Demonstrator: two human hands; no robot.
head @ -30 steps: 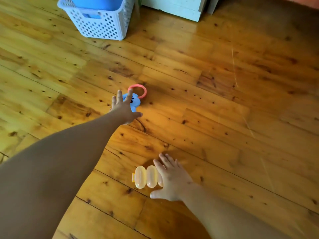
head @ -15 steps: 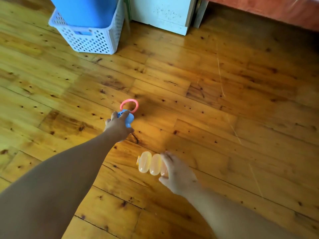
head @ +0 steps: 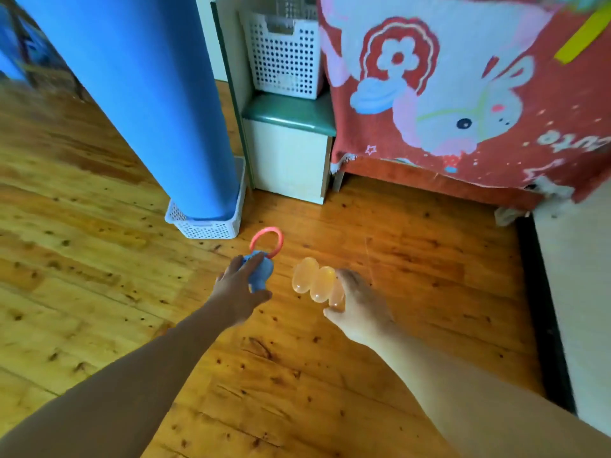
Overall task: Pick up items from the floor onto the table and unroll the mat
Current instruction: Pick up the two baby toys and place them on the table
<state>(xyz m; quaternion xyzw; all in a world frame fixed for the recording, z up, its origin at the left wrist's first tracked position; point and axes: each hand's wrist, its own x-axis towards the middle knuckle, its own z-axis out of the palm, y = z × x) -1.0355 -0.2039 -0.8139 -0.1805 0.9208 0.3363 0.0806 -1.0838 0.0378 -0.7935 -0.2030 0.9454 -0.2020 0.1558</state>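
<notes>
Toys in both hands — lifted above the wooden floor (head: 413,259).
Left hand (head: 238,294) clasps the blue toy (head: 261,271) with pink ring (head: 267,241); right hand (head: 358,305) grips the translucent capsule toy (head: 312,280) — rolled blue mat (head: 139,94) upright in a white basket (head: 208,226).

A white perforated basket (head: 283,57) sits on a green-topped cabinet (head: 288,140) beside red patterned cloth (head: 463,94).
</notes>
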